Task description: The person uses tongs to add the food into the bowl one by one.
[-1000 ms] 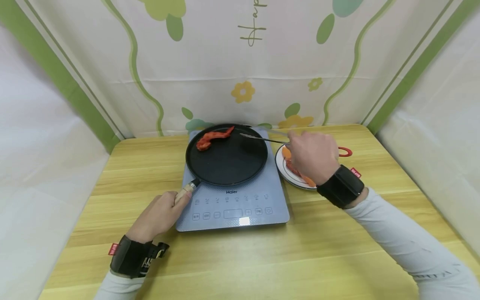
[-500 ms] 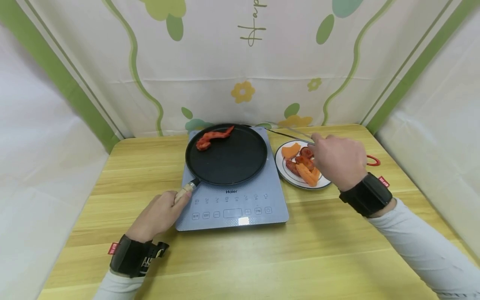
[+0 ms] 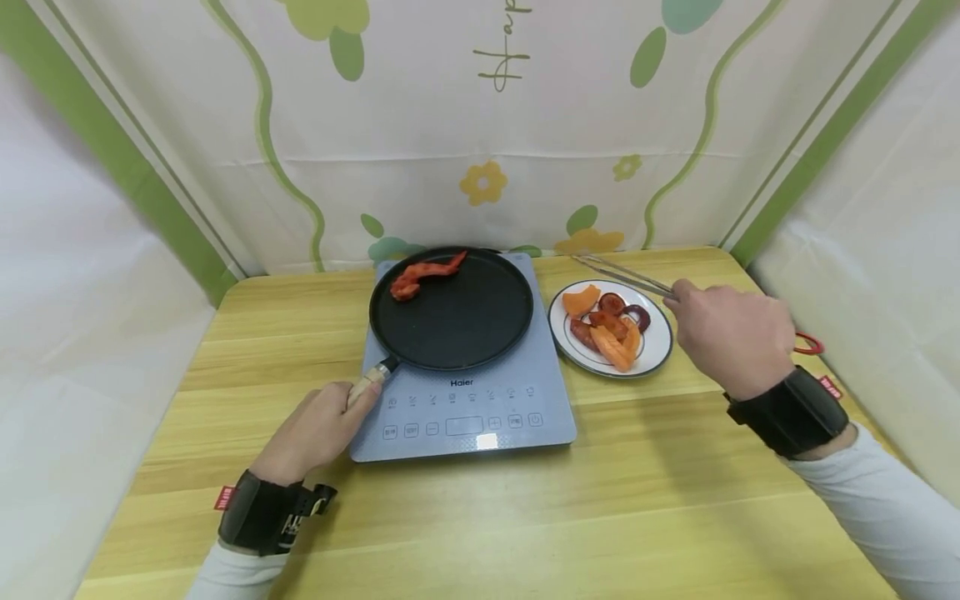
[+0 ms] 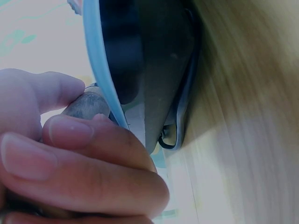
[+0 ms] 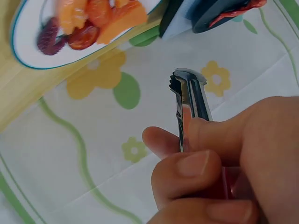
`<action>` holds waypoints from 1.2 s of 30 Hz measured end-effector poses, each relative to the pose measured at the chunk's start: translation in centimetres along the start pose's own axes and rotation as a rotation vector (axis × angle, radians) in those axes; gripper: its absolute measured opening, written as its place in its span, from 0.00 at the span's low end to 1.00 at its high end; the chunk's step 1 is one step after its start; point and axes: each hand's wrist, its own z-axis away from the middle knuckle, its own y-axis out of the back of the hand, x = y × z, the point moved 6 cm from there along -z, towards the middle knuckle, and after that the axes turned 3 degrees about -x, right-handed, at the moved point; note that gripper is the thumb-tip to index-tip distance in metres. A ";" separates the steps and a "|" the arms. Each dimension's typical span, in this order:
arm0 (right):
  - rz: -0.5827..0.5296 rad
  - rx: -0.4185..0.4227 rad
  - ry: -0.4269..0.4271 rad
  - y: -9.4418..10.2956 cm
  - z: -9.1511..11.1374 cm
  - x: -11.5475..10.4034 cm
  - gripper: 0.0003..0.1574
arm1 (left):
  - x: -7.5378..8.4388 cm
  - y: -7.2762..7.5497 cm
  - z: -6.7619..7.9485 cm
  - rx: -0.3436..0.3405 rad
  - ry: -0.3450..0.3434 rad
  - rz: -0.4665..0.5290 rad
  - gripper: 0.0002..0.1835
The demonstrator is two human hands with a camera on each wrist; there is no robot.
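My left hand point(image 3: 318, 429) grips the light wooden handle point(image 3: 367, 385) of a flat black frying pan point(image 3: 465, 329), which sits on the induction cooker point(image 3: 442, 450). A reddish chicken wing point(image 3: 422, 276) lies in the pan toward its back left. In my right hand point(image 3: 731, 337) are metal tongs point(image 3: 628, 277), held above the table to the right of the plate point(image 3: 660, 348). Nothing is between the toothed tips of the tongs point(image 5: 190, 86) in the right wrist view. On the plate are orange pieces point(image 3: 613, 348), reddish sausage-like pieces point(image 3: 582, 333) and a dark purple curved piece point(image 3: 638, 317).
The wooden table point(image 3: 480, 533) carries the cooker in the middle, with the plate close to its right side. Behind the table's back edge hangs a white flowered cloth point(image 3: 420, 125). White cloth walls point(image 3: 862, 242) flank both sides.
My right hand has moved right with the tongs, away from over the pan and past the plate, uncovering the food on it. The left hand and the pan have stayed in place.
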 end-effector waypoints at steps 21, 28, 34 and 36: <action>0.053 0.088 0.002 -0.9 4.6 4.2 0.21 | 0.0 -0.1 0.0 -0.005 -0.008 0.008 0.33; 0.056 0.062 0.021 -2.1 5.4 4.9 0.16 | -0.1 0.0 0.0 0.001 -0.011 -0.015 0.34; 0.067 0.002 0.030 -2.8 5.4 5.3 0.16 | -0.1 0.0 -0.1 0.014 -0.014 -0.017 0.34; 0.076 -0.003 0.035 -2.8 5.4 5.4 0.16 | 0.0 -0.1 -0.1 0.010 -0.018 -0.012 0.34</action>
